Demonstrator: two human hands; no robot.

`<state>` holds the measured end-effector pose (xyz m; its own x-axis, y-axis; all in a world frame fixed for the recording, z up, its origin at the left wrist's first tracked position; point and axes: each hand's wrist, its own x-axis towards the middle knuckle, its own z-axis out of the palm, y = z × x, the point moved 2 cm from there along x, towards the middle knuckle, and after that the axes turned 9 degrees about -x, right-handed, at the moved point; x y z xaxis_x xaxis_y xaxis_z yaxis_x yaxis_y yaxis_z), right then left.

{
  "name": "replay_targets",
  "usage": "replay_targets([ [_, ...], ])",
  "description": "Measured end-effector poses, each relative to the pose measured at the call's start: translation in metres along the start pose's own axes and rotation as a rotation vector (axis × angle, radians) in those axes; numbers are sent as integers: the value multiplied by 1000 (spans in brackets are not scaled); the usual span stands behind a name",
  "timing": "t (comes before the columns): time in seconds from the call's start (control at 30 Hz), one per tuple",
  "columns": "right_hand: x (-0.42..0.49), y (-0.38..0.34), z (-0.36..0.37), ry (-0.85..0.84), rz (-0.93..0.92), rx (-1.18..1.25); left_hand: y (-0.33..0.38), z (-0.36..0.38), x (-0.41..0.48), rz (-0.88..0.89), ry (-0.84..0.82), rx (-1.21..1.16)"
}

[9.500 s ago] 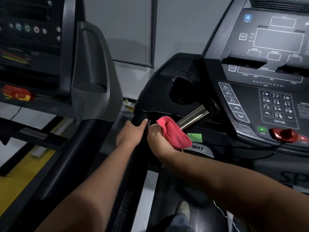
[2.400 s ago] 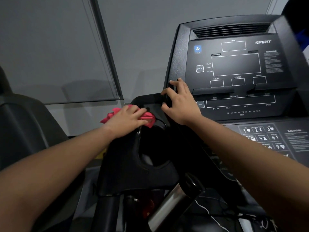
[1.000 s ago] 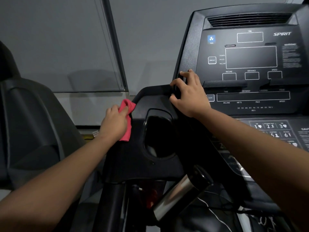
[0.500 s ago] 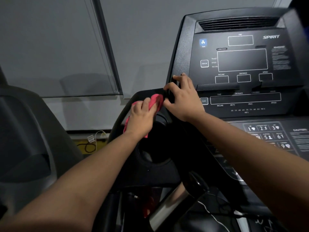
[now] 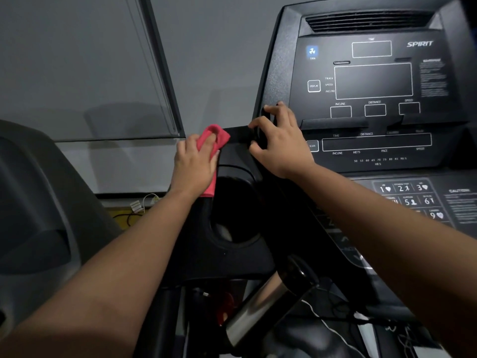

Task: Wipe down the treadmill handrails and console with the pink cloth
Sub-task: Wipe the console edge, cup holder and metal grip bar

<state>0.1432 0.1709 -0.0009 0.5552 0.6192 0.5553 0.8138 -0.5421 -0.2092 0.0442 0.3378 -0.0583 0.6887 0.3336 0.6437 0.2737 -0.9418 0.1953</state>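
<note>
1. The black plastic treadmill console, with dark display windows and a white-numbered keypad lower right, fills the right half of our view; we cannot tell whether its face has been wiped
2. A grey moulded neighbouring machine stands at the left edge, apart from the work
3. The black cup-holder wing juts from the console's left side, with a round well in its middle; this is the part we are on
4. A shiny steel handrail grip angles up from below the wing, with nothing touching it
5. Our right hand has its fingers curled round the console's left edge, gripping it as a brace
6. Our left hand lies at the wing's upper left corner, fingers bent over the cloth and pressing it to the plastic; the thumb is hidden
7. The crumpled pink cloth is bunched under those fingers at the wing's top edge, with one tail hanging below the palm
8. The step in hand, as we read it, is wiping the wing's rim; the next move calls for carrying the cloth right, across the console face. The bracing hand sits in that path, so it would have to lift clear or take the cloth over, and pressure over the buttons should be light
</note>
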Motion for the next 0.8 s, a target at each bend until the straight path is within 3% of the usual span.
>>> replay_targets([
  [0.17,-2,-1,-1,-3,0,1,-17,1,-2,-355,0,-163],
  [0.4,-2,-2,-1,8,6,-6,-46,0,-1,-708,-87,-294],
  [0.53,-2,-3,-1,3,15,-19,-11,6,27,-536,52,-211],
  [0.67,0,-3,0,21,15,-34,38,15,46,-228,200,-162],
  [0.8,0,-2,0,13,11,-34,57,35,32,-101,193,-146],
])
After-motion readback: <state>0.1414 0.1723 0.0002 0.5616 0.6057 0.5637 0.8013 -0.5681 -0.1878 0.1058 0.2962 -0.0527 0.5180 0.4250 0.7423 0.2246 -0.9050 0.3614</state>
